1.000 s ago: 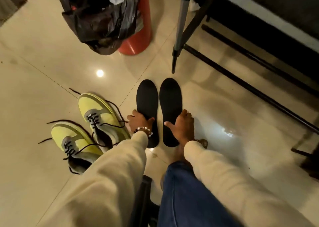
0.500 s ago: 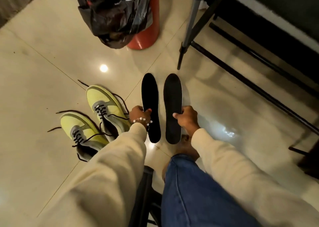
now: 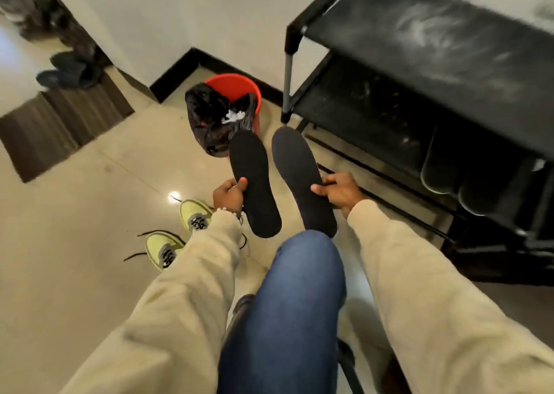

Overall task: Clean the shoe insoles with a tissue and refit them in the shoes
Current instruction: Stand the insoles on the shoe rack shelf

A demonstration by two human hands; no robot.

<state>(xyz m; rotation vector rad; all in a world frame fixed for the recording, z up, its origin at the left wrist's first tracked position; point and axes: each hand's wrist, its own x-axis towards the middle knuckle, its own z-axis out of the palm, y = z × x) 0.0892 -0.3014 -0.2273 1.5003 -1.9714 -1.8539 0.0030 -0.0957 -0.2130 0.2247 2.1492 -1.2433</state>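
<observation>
Two black insoles are raised off the floor in front of my knee. My left hand point(image 3: 229, 194) grips the left insole point(image 3: 254, 181) at its edge, thumb on top. My right hand point(image 3: 338, 190) pinches the right insole point(image 3: 299, 172) along its right edge. Both insoles point away from me, toes up. Two yellow-green shoes with loose black laces lie on the tiled floor at the left: the nearer shoe point(image 3: 163, 249) and the farther shoe point(image 3: 195, 213), each partly hidden by my left sleeve. No tissue in either hand.
A red bin point(image 3: 236, 86) lined with a black bag point(image 3: 209, 118) holding white tissue stands by the wall. A black shoe rack point(image 3: 419, 73) with dark footwear fills the right. A striped mat point(image 3: 60, 127) lies at the left. My blue-jeaned knee point(image 3: 302, 273) is central.
Both hands have lifted the insoles off the floor and brought them toward me. The view has tilted up, so the rack, wall and mat now show.
</observation>
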